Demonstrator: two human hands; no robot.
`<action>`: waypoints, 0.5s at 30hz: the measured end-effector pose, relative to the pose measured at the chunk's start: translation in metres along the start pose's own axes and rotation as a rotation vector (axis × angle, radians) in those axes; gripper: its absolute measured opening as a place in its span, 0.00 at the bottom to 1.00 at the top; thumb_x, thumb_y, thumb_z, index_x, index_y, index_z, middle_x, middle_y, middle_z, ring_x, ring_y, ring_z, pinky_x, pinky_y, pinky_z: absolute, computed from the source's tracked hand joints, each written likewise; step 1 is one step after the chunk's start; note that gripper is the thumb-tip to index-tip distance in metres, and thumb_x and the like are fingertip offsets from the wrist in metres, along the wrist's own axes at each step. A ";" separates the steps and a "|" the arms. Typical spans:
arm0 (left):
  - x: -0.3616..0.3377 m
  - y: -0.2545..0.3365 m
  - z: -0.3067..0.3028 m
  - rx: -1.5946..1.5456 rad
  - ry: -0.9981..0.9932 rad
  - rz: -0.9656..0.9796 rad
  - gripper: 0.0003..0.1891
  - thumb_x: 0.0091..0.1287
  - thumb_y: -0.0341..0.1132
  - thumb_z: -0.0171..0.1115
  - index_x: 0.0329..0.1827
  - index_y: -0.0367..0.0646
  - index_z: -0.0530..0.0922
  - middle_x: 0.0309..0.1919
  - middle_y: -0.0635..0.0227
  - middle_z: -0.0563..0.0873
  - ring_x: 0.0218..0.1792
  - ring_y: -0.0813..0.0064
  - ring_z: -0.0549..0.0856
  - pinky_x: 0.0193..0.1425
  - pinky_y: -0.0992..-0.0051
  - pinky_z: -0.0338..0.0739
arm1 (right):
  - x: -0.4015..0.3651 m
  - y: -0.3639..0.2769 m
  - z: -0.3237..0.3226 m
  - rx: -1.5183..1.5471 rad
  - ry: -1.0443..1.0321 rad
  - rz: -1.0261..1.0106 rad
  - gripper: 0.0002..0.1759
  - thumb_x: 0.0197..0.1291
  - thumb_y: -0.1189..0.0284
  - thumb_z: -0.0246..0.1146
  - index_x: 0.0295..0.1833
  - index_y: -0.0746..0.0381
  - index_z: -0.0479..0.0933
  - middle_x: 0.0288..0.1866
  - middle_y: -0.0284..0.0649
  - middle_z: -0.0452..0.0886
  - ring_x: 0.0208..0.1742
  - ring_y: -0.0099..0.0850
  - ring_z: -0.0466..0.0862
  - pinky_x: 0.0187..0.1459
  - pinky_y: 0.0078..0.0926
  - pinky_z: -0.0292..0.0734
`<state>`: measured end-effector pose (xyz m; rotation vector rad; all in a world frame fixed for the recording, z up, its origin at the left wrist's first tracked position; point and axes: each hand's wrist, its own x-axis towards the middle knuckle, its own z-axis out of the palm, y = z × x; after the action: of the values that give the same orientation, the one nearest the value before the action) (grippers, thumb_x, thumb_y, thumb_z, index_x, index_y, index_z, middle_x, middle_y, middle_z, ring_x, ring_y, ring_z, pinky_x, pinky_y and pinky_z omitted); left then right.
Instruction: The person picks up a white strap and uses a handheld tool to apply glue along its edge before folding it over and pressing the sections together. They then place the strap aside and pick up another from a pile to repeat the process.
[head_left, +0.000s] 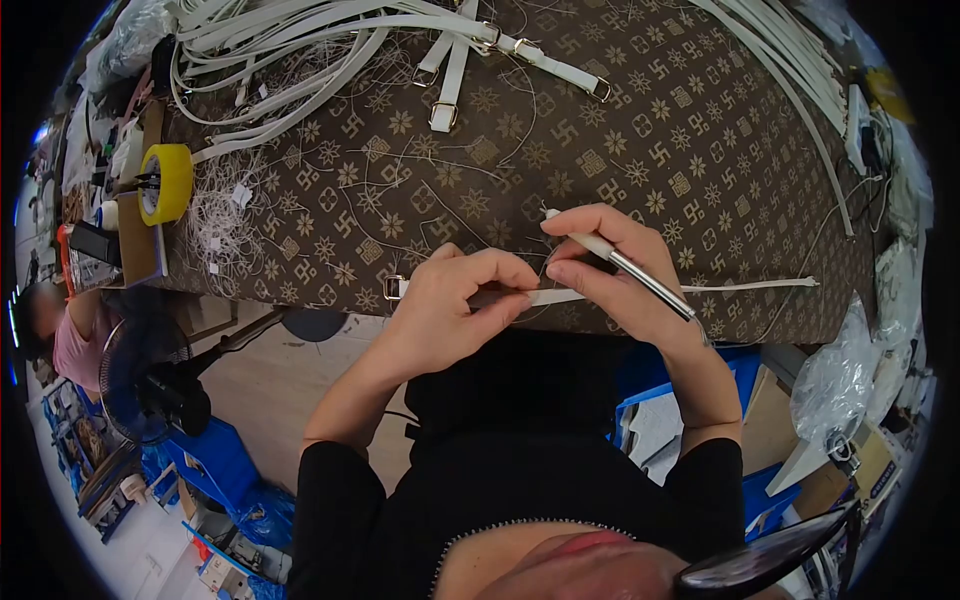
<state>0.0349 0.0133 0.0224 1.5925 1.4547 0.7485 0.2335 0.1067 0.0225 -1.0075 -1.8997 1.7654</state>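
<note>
A narrow white belt (745,287) runs across the near edge of the patterned cloth, its buckle (393,287) at the left end. My left hand (455,300) is closed on the belt, thumb and forefinger pinched together by its middle. Close by on the right, my right hand (615,270) is closed round a pen-shaped tool (650,285) with a pale front part and a silver barrel. A thin cord trails from the barrel's end at the wrist. The tool's narrow tip points up and left, past the forefinger. Right thumb and forefinger are close above the belt, beside a fine thread.
White straps (300,35) lie heaped at the back left, with buckled ends nearby. Cut threads (225,215) pile up beside a yellow tape roll (166,184). More straps (780,60) lie far right. Below left stands a black fan (150,385), with another person beyond it.
</note>
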 end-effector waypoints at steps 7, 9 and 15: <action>-0.001 -0.009 0.002 -0.543 -0.055 -0.145 0.07 0.63 0.23 0.65 0.43 0.37 0.78 0.38 0.68 0.88 0.38 0.77 0.88 0.45 0.79 0.80 | 0.002 -0.002 -0.002 -0.252 0.029 -0.124 0.14 0.57 0.81 0.68 0.50 0.61 0.81 0.33 0.34 0.84 0.37 0.21 0.82 0.40 0.19 0.77; -0.003 -0.010 0.003 -0.589 -0.044 -0.127 0.08 0.64 0.23 0.65 0.43 0.36 0.76 0.39 0.67 0.88 0.39 0.77 0.88 0.45 0.79 0.80 | 0.001 -0.004 0.001 -0.244 0.054 -0.121 0.14 0.56 0.81 0.68 0.49 0.60 0.81 0.32 0.33 0.83 0.36 0.22 0.82 0.40 0.20 0.76; -0.006 -0.016 0.004 -0.503 -0.053 -0.065 0.10 0.64 0.23 0.64 0.42 0.41 0.72 0.41 0.69 0.90 0.40 0.80 0.88 0.55 0.78 0.70 | 0.000 -0.007 0.006 -0.260 0.080 -0.129 0.14 0.54 0.82 0.67 0.47 0.58 0.80 0.31 0.34 0.81 0.39 0.31 0.79 0.41 0.26 0.76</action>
<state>0.0301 0.0063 0.0073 1.1649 1.1572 0.9392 0.2279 0.1025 0.0282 -0.9996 -2.1298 1.4123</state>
